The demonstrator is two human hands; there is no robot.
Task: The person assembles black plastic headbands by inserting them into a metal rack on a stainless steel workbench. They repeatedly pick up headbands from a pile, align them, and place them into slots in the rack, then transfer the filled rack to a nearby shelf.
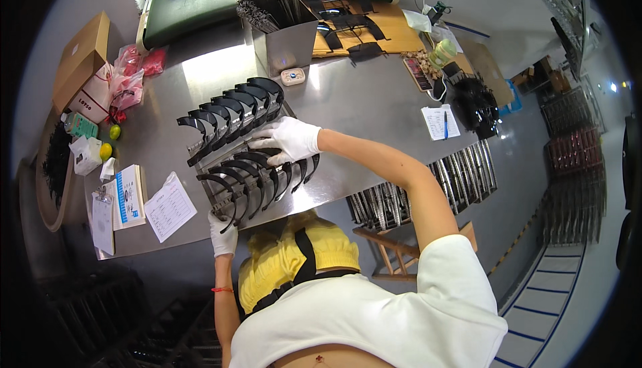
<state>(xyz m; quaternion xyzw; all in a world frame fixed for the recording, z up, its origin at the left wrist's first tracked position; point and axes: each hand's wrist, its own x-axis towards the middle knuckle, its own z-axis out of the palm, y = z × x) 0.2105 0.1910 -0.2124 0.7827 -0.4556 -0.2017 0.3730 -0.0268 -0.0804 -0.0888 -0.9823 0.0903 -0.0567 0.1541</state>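
Observation:
On the metal table, a metal rack [192,148] carries two rows of glossy black curved pieces [234,109], standing side by side like ribs. In a white glove, my right hand [286,142] reaches between the rows, its thumb and fingers closed around one black curved piece [265,151] of the near row. Part of that piece is hidden by the glove. My left hand [223,234], also gloved, grips the near left end of the rack at the table's edge; its fingertips are partly hidden.
Beyond the rack stands a metal bin [289,50] full of thin wire hooks, beside a green conveyor belt [200,7]. Papers [170,207] and a cardboard box [81,57] lie left. A phone [417,74] and a black pile [473,104] are right. Filled racks [461,174] stand below the table's right edge.

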